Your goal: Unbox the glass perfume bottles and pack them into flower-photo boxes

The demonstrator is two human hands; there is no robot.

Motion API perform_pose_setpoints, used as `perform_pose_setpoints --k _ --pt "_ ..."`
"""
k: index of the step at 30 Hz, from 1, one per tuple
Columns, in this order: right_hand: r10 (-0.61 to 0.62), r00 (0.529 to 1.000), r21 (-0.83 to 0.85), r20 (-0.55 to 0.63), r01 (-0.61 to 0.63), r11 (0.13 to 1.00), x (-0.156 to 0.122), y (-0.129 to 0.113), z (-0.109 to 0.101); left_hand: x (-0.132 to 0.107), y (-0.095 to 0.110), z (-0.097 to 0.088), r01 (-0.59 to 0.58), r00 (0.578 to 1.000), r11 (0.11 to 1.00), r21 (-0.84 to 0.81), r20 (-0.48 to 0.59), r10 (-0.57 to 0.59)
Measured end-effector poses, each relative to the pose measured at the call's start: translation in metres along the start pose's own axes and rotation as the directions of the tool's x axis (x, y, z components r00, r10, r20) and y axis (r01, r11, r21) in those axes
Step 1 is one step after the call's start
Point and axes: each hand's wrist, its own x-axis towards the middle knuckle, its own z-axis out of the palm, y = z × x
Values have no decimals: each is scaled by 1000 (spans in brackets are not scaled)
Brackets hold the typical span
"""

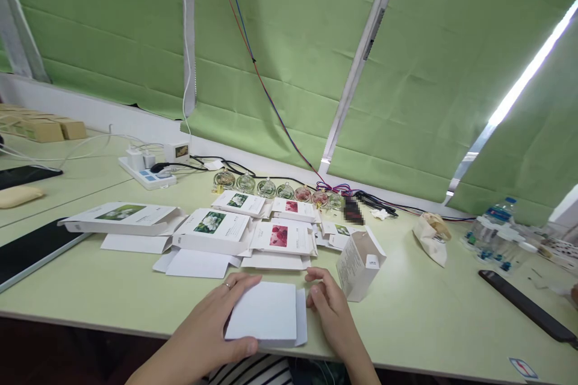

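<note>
A flat white folded carton (266,313) lies at the near edge of the pale green table (428,319). My left hand (217,319), a ring on one finger, grips the carton's left side, thumb under its front edge and fingers along its top left corner. My right hand (329,304) rests at the carton's right flap, fingers curled and touching it. Just right of my right hand, an assembled white box (359,261) stands tilted with its top flap open.
Several flat flower-printed cartons (212,225) lie spread behind my hands. A row of small round glass bottles (275,188) lines the back by cables and a power strip (147,174). A paper bag (431,234), water bottles (494,234) and a black strip (526,307) sit right.
</note>
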Motion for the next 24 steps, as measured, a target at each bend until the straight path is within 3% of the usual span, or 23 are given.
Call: perform_pose_setpoints --k 7,16,24 --pt "-40 989 233 143 6 973 -3 -3 -1 0 -4 2 -30 999 999 -26 -36 29" --pt "-68 930 -29 362 85 996 -2 -4 -2 -1 -4 1 -12 1000 1000 -2 -23 12" --pt "-63 938 -96 341 102 990 -4 -9 -1 -2 -5 -3 -23 1000 998 -54 -1 23"
